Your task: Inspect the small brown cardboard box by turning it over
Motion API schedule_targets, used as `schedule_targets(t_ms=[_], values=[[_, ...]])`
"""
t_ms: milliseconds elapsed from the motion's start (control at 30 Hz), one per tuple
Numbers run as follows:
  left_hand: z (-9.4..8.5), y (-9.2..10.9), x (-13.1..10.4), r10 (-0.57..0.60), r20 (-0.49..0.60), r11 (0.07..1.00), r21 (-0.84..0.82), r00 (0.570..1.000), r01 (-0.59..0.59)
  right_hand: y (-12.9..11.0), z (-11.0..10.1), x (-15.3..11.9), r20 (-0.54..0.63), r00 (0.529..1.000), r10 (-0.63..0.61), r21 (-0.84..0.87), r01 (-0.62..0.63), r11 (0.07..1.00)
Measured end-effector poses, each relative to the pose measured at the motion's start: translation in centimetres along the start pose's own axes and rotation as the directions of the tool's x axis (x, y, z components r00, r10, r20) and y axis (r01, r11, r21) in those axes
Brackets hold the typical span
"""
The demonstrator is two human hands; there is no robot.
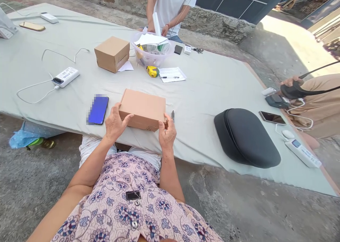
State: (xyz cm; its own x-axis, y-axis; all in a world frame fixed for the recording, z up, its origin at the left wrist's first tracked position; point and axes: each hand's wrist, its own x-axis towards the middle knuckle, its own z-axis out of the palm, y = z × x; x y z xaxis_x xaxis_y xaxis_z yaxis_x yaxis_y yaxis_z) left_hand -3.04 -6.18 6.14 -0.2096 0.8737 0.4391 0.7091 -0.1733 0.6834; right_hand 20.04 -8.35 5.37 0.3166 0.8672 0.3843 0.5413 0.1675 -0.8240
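Observation:
A closed brown cardboard box (143, 104) sits near the table's front edge, directly in front of me. My left hand (115, 123) grips its left end, with the thumb along the front side. At the box's right front corner, my right hand (167, 131) has its thumb and fingers pressed on the cardboard. Some dark print shows low on the front side, partly hidden by my right hand. Just right of the box lies a black pen (173, 116). A phone (98, 109) with a blue, blurred-out screen rests left of my left hand.
Farther back stand another cardboard box (111, 52) and a plastic basket (135, 45) of items. A yellow tape measure (152, 71) lies beside a written sheet (176, 72). A black case (249, 137) is at right. Left is a white power strip (67, 75). Two other people are at the table.

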Motion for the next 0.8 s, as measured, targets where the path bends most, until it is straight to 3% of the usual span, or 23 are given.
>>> schedule_targets(t_ms=[167,300,400,500,533,600,700,800], values=[[-0.8,-0.2,0.5,-0.028,-0.037,0.996,-0.085,0.999,0.025,-1.0,0.0,-0.2,-0.106,0.994,0.001,0.054,0.005,0.999],[-0.6,-0.1,0.6,-0.126,0.017,0.967,-0.223,0.992,0.126,-2.5,-0.5,-0.3,-0.171,0.985,-0.034,0.097,0.051,0.994],[0.1,0.1,0.2,-0.202,0.156,0.873,-0.420,0.967,0.250,-3.7,-1.4,0.5,-0.209,0.968,-0.137,0.072,0.155,0.985],[0.9,0.1,-0.2,-0.214,0.400,0.736,-0.534,0.891,0.416,-4.8,-1.9,2.1,-0.190,0.939,-0.286,0.036,0.298,0.954],[1.2,0.0,-0.3,-0.202,0.470,0.730,-0.513,0.859,0.452,-5.1,-1.9,2.7,-0.160,0.928,-0.337,0.015,0.344,0.939],[1.5,-0.3,-0.5,-0.179,0.532,0.804,-0.405,0.827,0.435,-5.6,-1.5,3.8,-0.069,0.902,-0.427,-0.033,0.425,0.904],[1.7,-0.8,-0.5,-0.145,0.442,0.940,-0.219,0.885,0.263,-6.2,-0.3,4.5,0.052,0.847,-0.528,-0.094,0.531,0.842],[1.4,-0.9,-0.2,-0.116,0.256,0.955,-0.237,0.960,0.179,-6.4,1.1,4.4,0.066,0.817,-0.573,-0.163,0.575,0.802]])
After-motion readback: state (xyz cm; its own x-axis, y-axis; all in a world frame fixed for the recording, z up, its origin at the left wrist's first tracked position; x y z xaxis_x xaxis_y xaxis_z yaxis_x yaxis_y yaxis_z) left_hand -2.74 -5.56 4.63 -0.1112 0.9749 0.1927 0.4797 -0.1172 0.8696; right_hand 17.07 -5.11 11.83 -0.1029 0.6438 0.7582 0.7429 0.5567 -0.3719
